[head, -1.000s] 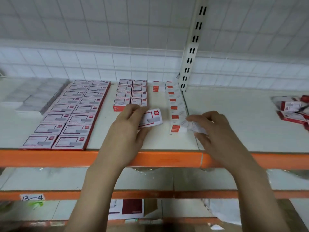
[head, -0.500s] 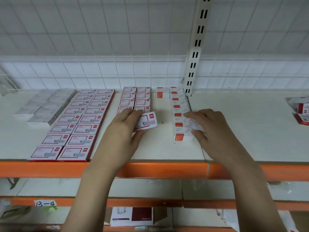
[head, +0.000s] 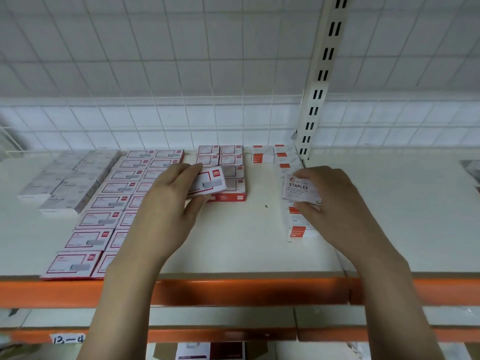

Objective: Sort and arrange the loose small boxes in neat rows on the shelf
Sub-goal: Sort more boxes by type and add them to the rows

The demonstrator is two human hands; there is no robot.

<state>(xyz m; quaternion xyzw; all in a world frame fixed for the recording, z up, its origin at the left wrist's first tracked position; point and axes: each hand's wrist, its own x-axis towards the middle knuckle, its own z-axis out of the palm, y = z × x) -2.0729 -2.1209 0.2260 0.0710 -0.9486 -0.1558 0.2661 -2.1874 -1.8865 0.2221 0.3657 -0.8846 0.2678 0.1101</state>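
My left hand [head: 166, 203] grips a red-and-white staple box [head: 210, 181] and holds it tilted just above the front of a short double row of the same boxes [head: 231, 175]. My right hand [head: 335, 203] pinches a white box marked STAPLES [head: 298, 189], lifted over a single-file row of white boxes with orange labels [head: 296, 229]. Two long rows of bigger red-and-white boxes [head: 98, 222] run from the shelf's back to its front on the left, partly behind my left forearm.
Grey-white staple boxes [head: 65, 183] lie in rows at the far left. The cream shelf board [head: 233, 245] has an orange front beam [head: 233, 291]. A slotted upright post [head: 317, 100] stands at the back. A wire grid backs the shelf. Lower shelves show below.
My view has tipped up. The left hand has carried its box back toward the short double row. The right hand has raised its box and turned its printed face toward me.
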